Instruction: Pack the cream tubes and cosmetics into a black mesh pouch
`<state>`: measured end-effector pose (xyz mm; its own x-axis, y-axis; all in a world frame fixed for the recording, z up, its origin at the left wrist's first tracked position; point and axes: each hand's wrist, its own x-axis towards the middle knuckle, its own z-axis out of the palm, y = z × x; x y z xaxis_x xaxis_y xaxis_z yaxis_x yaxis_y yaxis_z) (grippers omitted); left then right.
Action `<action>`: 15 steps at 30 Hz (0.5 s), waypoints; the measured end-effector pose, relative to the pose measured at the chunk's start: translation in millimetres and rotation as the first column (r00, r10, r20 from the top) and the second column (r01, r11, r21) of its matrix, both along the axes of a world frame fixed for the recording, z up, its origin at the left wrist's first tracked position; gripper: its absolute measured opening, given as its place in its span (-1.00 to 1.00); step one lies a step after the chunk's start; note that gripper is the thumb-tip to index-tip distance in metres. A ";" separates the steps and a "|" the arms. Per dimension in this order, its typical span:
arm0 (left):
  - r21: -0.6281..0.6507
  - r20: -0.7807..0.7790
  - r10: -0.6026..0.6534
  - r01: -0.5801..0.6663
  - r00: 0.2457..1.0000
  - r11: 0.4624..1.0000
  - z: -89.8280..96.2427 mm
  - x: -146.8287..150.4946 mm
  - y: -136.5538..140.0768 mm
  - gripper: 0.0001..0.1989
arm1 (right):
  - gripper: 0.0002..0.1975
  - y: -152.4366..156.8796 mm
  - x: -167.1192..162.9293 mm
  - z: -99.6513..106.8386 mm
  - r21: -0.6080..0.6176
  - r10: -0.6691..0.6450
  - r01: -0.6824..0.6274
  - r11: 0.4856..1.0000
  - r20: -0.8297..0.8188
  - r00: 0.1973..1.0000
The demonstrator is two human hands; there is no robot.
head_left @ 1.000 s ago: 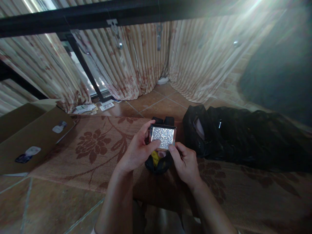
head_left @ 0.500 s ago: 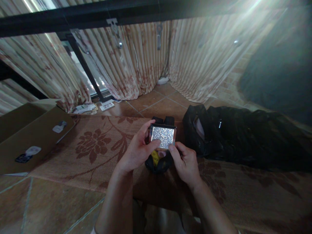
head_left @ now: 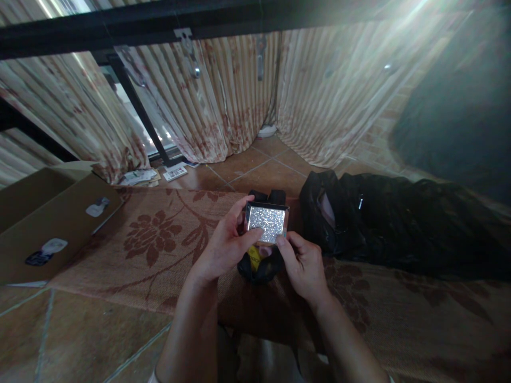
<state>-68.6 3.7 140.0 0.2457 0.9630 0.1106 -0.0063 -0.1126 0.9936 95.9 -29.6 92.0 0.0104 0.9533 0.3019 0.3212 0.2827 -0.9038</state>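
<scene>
Both hands hold a small flat rectangular case (head_left: 268, 219) with a glittery silver face and a shiny dark edge; its exact kind I cannot make out. My left hand (head_left: 225, 242) grips its left side, thumb lying across the glittery face and fingers behind. At the lower right corner, my right hand (head_left: 302, 263) pinches it between thumb and fingers. Just below the case is a small open black bag (head_left: 261, 274), partly hidden, with a yellow lettered item (head_left: 254, 258) inside it.
A patterned rug (head_left: 159, 276) lies under the bag. To the right stretches a large black bag (head_left: 383, 223). An open cardboard box (head_left: 64, 229) stands at left. Papers (head_left: 139, 177) lie by the striped curtains (head_left: 239, 101), and a dark metal bar (head_left: 223, 24) crosses the top.
</scene>
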 end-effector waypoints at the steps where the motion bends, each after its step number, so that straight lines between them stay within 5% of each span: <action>1: 0.002 -0.005 0.000 0.000 1.000 1.000 0.1 -0.1 0.1 -0.39 | -0.72 0.0 0.0 0.2 -0.001 0.003 -0.003 1.000 0.000 1.000; 15: -0.012 0.009 -0.015 0.015 1.000 1.000 -0.1 -0.1 0.9 -0.38 | -0.72 0.4 0.3 -1.0 0.000 0.004 -0.004 1.000 0.003 1.000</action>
